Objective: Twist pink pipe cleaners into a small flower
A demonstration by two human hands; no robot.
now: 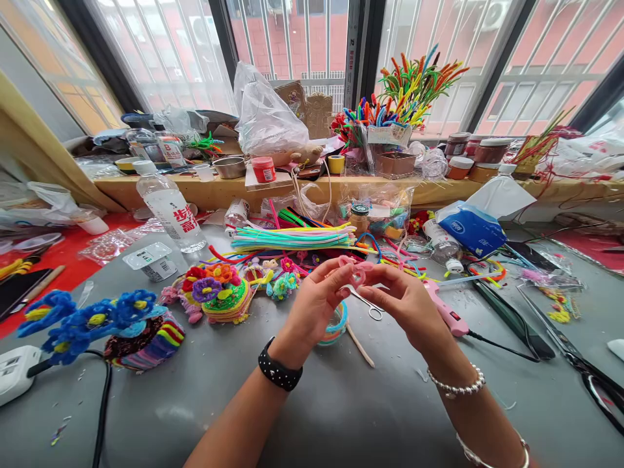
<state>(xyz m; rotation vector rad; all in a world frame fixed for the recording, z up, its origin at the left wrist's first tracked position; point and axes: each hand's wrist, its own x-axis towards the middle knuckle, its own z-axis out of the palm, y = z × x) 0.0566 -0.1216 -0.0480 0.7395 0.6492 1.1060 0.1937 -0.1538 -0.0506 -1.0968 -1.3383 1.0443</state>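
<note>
Between my two hands, above the grey table, is a pink pipe cleaner point(359, 275) bent into small loops. My left hand point(314, 302) pinches it between thumb and fingers. From the other side, my right hand point(404, 302) grips it with bent fingertips. Below my left hand stands a small round clear container point(332, 335) wrapped with blue and orange pipe cleaner, partly hidden by that hand. Small scissors point(374, 313) lie between my wrists, beside a pale stick point(361, 346). A pink glue gun point(449, 312) rests just right of my right hand.
A bundle of pipe cleaners point(292, 238) lies beyond my hands. Flower-topped crafts point(227, 299) and a striped pot with blue flowers point(146, 339) stand left. Water bottle point(170, 208) stands behind them. Large scissors point(570, 351) and a tissue pack point(470, 227) are right.
</note>
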